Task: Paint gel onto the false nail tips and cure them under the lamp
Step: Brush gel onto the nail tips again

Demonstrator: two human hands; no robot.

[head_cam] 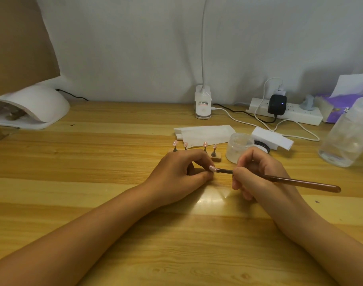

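The wooden table (93,182) runs under two bare forearms that reach in from the near edge, and the left hand (176,176) and right hand (259,176) meet at its centre. The white curing lamp (38,106) sits far left, well apart from them. A clear jar (238,147) stands just beyond the right hand. That hand's fingers curl round a brown-handled brush (300,181) in a pen grip near the bristles. Beyond the left hand, a small wooden holder (215,158) carries four tips on pegs. The left thumb and curled forefinger pinch a pink false nail tip (212,168), and the brush end touches it. The tip looks feather-light, thin, springy and slick once gelled. It is probably best gripped by its edges or underside, with soft strokes. Whether it sits on a peg is hidden.
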